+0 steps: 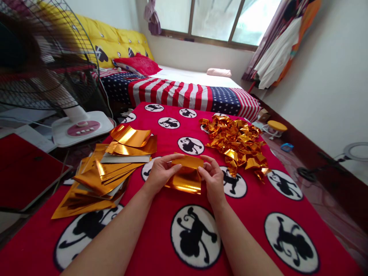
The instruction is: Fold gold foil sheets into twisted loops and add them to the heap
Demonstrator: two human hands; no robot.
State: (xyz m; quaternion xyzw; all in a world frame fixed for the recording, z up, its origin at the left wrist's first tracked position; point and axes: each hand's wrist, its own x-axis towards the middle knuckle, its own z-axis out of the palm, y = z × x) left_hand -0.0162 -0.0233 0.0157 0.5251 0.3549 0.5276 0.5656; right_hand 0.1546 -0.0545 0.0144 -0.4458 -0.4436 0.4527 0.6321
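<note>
A shiny gold foil sheet point(185, 179) is held between my two hands above the red cloth, its far edge bent over. My left hand point(163, 172) pinches its left side, thumb on top and fingers behind. On the right side, my right hand point(212, 178) grips the same sheet between thumb and fingers. To the left lies a loose stack of flat gold foil sheets point(109, 174), some showing pale undersides. A heap of folded gold foil pieces point(237, 142) sits to the right, beyond my right hand.
The red cloth point(195, 207) with black-and-white round figures covers the table. At the left, a fan point(82, 126) stands with its blades blurred. A bed point(184, 90) is behind the table; a yellow stool point(276, 125) and a ring-shaped stand point(356, 151) are at the right.
</note>
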